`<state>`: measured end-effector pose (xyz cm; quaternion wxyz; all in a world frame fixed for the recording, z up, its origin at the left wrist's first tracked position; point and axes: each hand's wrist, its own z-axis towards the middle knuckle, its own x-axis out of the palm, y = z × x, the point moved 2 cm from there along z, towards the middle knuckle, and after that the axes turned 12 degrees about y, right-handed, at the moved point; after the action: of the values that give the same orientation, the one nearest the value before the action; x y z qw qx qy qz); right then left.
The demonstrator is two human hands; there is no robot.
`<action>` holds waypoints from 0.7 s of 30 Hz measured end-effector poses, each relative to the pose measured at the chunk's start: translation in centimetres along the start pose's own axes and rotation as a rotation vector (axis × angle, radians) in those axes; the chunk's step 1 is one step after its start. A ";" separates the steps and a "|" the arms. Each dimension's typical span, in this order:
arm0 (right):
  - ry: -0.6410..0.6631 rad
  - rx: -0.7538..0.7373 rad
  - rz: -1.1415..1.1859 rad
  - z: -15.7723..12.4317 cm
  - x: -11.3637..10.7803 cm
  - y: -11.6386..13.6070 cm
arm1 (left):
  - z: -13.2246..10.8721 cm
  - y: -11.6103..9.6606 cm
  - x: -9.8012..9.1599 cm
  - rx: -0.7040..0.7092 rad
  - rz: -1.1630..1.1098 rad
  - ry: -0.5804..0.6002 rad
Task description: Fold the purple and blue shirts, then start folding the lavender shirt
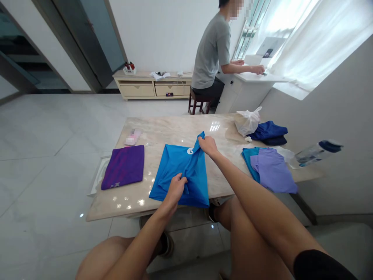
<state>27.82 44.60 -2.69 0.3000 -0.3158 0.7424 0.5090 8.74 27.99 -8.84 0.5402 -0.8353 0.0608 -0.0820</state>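
A bright blue shirt (175, 171) lies partly folded on the marble table (163, 132), straight in front of me. My left hand (176, 188) pinches a fold of its cloth near the table's front edge. At the shirt's far corner, my right hand (208, 146) grips the fabric and lifts it a little off the tabletop.
A folded purple cloth (124, 166) lies at the left, a lilac and teal pile (271, 169) at the right, dark blue clothes (269, 132) and a white plastic bag (247, 121) behind. A water bottle (316, 153) lies at the right edge. A person (212, 58) sits at a far counter.
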 end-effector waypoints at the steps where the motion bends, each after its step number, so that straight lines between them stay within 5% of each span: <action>1: -0.029 -0.025 -0.035 0.0 0.5 0.6 | -0.1 0.2 -0.6 -0.001 -0.038 0.001; 9: -0.049 0.058 -0.001 0.8 4.5 3.7 | -1.1 0.9 -3.8 0.086 -0.086 -0.010; 21: -0.046 0.133 -0.031 2.2 9.9 6.2 | -0.8 3.7 -6.4 -0.001 0.044 -0.194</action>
<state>17.13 46.86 -7.46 0.3450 -0.2948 0.7625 0.4612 2.28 26.99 -12.41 0.5448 -0.8381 0.0266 0.0110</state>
